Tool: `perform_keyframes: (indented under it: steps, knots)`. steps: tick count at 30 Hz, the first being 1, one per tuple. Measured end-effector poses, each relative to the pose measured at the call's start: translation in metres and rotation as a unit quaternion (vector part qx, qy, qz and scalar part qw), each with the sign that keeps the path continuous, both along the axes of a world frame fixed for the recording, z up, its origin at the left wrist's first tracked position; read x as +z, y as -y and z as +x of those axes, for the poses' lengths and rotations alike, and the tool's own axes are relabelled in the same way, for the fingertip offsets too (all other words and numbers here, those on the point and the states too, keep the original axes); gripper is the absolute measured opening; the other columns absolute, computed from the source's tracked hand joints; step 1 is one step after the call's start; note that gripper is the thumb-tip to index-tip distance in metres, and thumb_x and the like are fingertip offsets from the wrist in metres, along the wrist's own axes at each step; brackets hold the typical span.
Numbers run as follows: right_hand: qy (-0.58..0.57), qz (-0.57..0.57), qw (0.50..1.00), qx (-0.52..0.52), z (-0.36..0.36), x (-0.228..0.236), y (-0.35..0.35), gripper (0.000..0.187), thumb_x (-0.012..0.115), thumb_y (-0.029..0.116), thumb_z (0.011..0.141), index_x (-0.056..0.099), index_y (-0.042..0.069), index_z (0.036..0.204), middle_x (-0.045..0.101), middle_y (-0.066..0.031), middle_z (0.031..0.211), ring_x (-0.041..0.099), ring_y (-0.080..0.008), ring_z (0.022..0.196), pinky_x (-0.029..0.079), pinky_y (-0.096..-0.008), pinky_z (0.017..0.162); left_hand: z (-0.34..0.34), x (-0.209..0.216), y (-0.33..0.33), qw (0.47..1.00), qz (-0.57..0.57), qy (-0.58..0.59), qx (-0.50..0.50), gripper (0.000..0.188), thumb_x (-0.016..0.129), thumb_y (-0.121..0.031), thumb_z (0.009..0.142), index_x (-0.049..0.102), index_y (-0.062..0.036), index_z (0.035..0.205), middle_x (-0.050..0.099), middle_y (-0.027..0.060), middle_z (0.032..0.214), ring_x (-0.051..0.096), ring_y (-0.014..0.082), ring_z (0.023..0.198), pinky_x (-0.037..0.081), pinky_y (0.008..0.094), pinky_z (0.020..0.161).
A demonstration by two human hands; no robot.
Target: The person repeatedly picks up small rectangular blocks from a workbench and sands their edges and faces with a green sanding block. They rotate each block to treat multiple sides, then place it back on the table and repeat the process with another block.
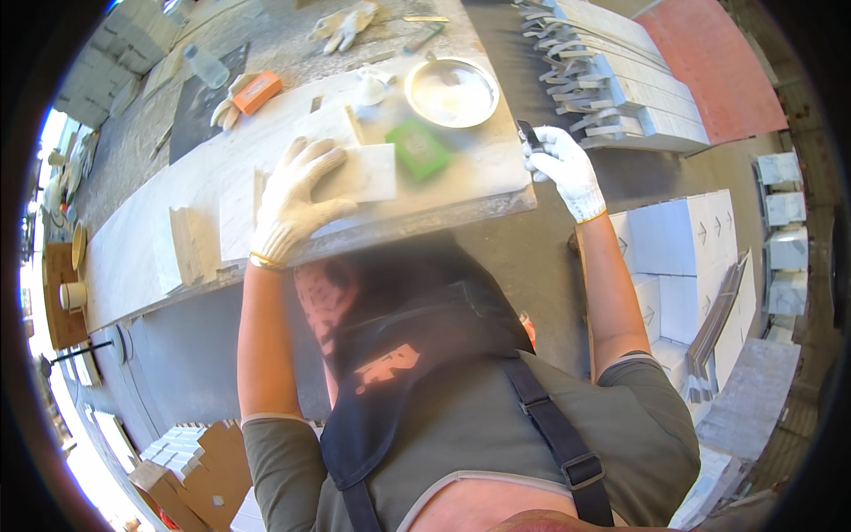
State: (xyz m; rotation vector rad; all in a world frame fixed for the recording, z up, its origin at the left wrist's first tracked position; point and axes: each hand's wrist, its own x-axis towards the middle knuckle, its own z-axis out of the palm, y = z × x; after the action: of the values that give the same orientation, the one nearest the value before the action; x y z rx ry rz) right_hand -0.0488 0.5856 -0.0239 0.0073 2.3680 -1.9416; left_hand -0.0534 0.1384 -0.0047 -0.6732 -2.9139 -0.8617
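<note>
Left hand (301,191) lies spread on the tile (377,172), upper middle; right hand (566,170) pinches 1 black thing (530,136), upper right. Looks like steadying; next probably needs the tile still.

Olive shirt (465,421), dark strapped apron (434,315), white-gloved hands (297,199)

1. A wide fisheye camera, head-worn by the person (479,399), looks steeply down and outward over the counter (275,49).
2. The shirt (470,434) sits closest, at the near edge; the left hand (301,199) and right hand (562,172) lie farther off.
3. Its round view takes in white boxes (678,239) to the right, bending straight edges.
</note>
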Motion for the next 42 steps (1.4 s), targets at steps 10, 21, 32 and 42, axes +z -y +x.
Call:
perform_keyframes:
  steps: [10,21,32,42]
  knots:
    - [-0.323,0.343,0.88,-0.065,0.004,-0.081,-0.025,0.03,0.068,0.003,0.093,0.078,0.012,0.12,0.076,-0.0105,0.12,0.074,-0.0263,0.109,0.058,-0.0334,0.095,0.002,0.005,-0.003,1.0,-0.016,-0.001,0.01,0.08,0.092,-0.036,0.068,0.068,-0.0075,0.139,0.058,0.0127,0.153,0.04,0.0435,0.151,0.036,0.0499,0.123]
    - [-0.181,0.412,0.888,-0.095,0.056,-0.112,-0.081,0.033,0.067,-0.001,0.091,0.079,0.013,0.119,0.077,-0.0105,0.117,0.074,-0.0276,0.107,0.059,-0.034,0.093,0.0,0.001,0.0,0.999,0.0,0.04,0.016,0.094,0.09,-0.054,0.069,0.064,-0.0021,0.143,0.053,0.0183,0.158,0.032,0.0402,0.157,0.029,0.0489,0.126]
    - [-0.22,0.277,0.929,-0.113,0.024,-0.082,-0.038,0.021,0.075,0.006,0.094,0.078,0.005,0.115,0.079,-0.0103,0.113,0.075,-0.0224,0.102,0.057,-0.0311,0.093,-0.002,-0.001,-0.002,1.0,0.007,0.021,-0.004,0.086,0.091,-0.043,0.069,0.066,-0.0047,0.141,0.055,0.0167,0.156,0.036,0.0412,0.154,0.032,0.0485,0.125]
    - [-0.042,0.024,0.991,-0.126,0.033,-0.024,0.008,0.034,0.073,0.006,0.097,0.071,0.003,0.131,0.075,-0.0037,0.106,0.067,-0.0077,0.081,0.053,-0.0229,0.072,0.005,0.004,-0.002,0.999,-0.018,0.033,0.028,0.083,0.091,-0.044,0.069,0.067,-0.0162,0.143,0.052,0.0077,0.161,0.031,0.037,0.158,0.025,0.0527,0.128]
